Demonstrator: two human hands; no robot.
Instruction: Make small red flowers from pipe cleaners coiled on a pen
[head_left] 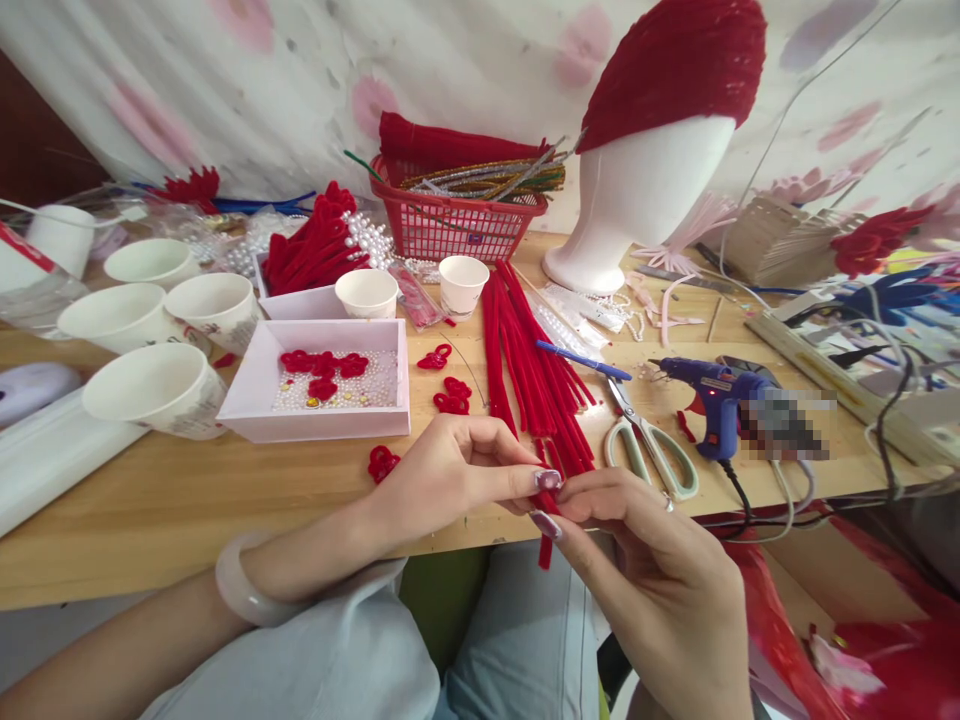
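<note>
Both hands meet over the table's front edge, pinching one red pipe cleaner (546, 553) whose end hangs down below the fingers. My left hand (457, 470) grips it between thumb and fingers from the left. From the right, my right hand (645, 560) holds it the same way, the thumb close to the left thumb. The part between the fingers is mostly hidden. Just behind the hands lies a bundle of red pipe cleaners (525, 360). Small looped red pieces (452, 396) rest left of the bundle, and another red loop (382, 463) sits beside my left wrist.
A pink tray (315, 428) holds beads and red loops. Paper cups (154, 385) stand left. Scissors (651, 440), a blue pen (583, 360) and a blue glue gun (709, 390) with cables lie right. Behind are a red basket (457, 225) and a white mannequin head (645, 190).
</note>
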